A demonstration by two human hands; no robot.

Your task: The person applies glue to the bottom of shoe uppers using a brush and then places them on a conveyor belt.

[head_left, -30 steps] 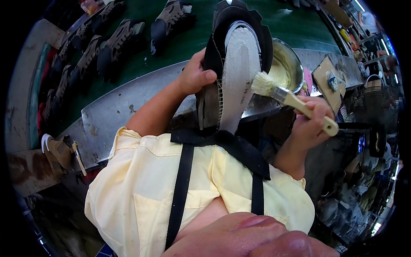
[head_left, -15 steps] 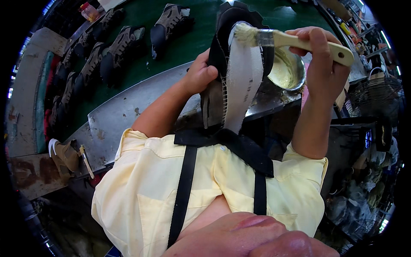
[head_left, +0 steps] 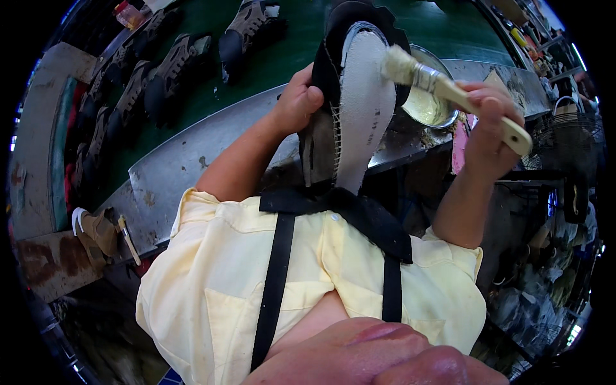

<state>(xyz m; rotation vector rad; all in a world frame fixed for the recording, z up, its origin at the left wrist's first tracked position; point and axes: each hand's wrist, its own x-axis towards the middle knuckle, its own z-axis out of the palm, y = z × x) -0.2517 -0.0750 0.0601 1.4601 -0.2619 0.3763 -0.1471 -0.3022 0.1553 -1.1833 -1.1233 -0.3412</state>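
Observation:
A shoe upper (head_left: 362, 102) is held bottom side up in front of my chest, its white stitched underside toward me and its dark edge standing around the far end. My left hand (head_left: 300, 102) grips its left side, fingers hidden behind it. In my right hand (head_left: 491, 128) is a wide paintbrush (head_left: 443, 90) with a pale wooden handle. Its cream-coated bristles are at the right edge of the white underside; whether they touch it I cannot tell. Behind the brush, a metal bowl (head_left: 427, 106) holds a cream-coloured paste.
Several grey-brown shoe uppers (head_left: 170, 77) stand on the green bench surface (head_left: 436, 29) at the far left. A tan shoe (head_left: 96, 234) and a smaller brush (head_left: 129, 240) lie at the lower left. The metal bench edge (head_left: 179, 151) runs before me; a wire fan (head_left: 564, 141) stands at right.
The brush has moved from the far end of the white underside to its right edge, nearer me. My right hand has come down with it. The left hand keeps hold of the shoe upper.

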